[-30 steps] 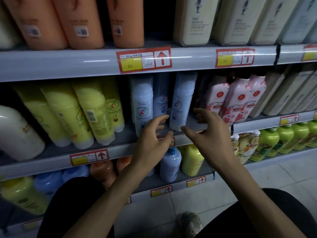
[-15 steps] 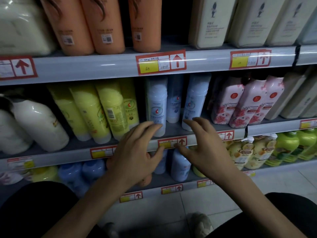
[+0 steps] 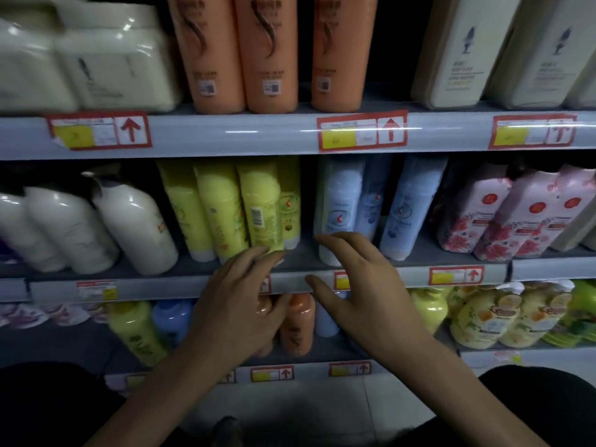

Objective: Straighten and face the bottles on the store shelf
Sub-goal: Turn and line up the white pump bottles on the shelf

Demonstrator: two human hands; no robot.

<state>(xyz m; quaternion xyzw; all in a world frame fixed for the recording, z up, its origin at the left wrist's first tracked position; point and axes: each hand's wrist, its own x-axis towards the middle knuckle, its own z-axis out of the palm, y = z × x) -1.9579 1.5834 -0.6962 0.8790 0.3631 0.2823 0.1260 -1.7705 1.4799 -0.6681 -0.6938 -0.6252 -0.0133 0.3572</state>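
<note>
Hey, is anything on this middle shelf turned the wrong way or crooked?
Yes. One tall yellow plastic bottle shows its barcode outward instead of its logo front. The left hand has its fingertips by that bottle's base.

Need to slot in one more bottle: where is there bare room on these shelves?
Middle shelf: a narrow gap between the yellow bottles and pale blue bottles. Top shelf: a dark gap between the orange bottles and cream bottles. White bottles and pink packs stand packed tight.

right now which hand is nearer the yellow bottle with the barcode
Left. The left hand has its fingers at the foot of the barcode bottle. The right hand hovers off to that bottle's right, before a blue bottle.
</note>
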